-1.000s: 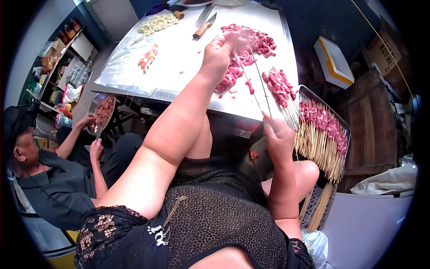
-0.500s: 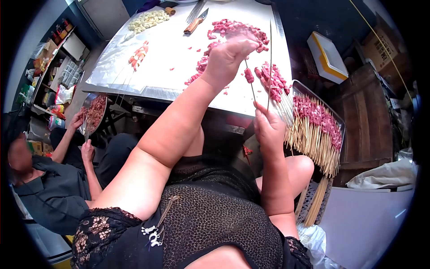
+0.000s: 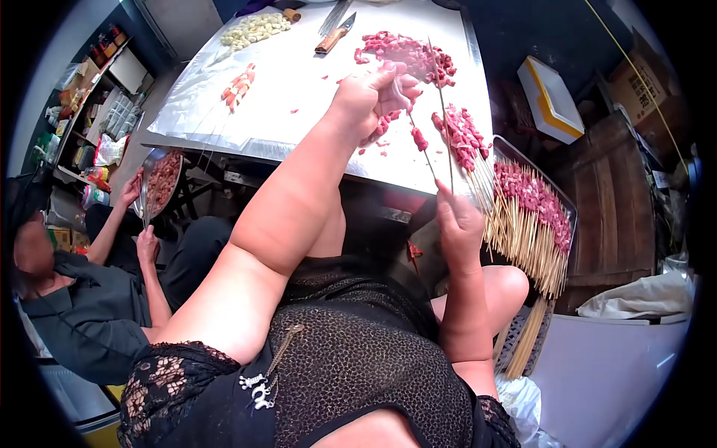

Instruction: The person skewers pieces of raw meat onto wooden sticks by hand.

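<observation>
My right hand (image 3: 460, 224), in front of the table's near edge, is closed on the lower ends of two thin skewers. One skewer (image 3: 429, 163) leans left and carries a few red meat pieces (image 3: 420, 140); the other skewer (image 3: 446, 123) stands nearly upright and looks bare. At the left one's tip is my left hand (image 3: 377, 97), fingers curled around what looks like a piece of meat, mostly hidden. Loose diced meat (image 3: 403, 51) lies beyond and beneath my left hand. Beside the skewers, to the right, finished meat skewers (image 3: 463, 138) rest on the table.
A tray at right holds many meat skewers (image 3: 534, 201). A knife (image 3: 336, 35), pale pieces (image 3: 256, 31) and a few loaded skewers (image 3: 237, 88) lie on the white table (image 3: 299, 89). At left, a co-worker (image 3: 89, 299) handles skewers over a meat bowl (image 3: 179, 187).
My left hand has turned and drawn slightly back and left, its fingers showing more. My right hand has moved slightly right and down with the skewers. The view has shifted a little.
</observation>
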`<state>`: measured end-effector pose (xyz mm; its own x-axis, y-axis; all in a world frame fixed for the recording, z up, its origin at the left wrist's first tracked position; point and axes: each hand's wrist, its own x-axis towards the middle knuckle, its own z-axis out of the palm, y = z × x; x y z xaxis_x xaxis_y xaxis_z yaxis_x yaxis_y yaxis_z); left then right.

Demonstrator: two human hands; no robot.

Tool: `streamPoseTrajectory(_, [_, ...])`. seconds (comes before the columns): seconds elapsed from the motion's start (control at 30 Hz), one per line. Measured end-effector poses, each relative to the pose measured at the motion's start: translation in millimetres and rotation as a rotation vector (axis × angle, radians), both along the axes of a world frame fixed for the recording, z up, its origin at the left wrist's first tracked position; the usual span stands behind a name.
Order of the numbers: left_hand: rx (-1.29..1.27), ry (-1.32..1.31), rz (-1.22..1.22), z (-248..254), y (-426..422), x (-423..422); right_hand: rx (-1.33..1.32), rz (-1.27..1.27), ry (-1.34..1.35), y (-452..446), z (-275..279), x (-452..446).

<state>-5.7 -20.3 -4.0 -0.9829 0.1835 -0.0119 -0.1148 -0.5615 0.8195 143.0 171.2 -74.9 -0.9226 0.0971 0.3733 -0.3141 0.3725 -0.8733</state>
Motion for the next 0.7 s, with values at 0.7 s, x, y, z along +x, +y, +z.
streamPoseTrajectory(0.7, [0.167, 0.013, -0.049, -9, 27, 18, -0.244, 0.008, -0.135, -31, 7, -21])
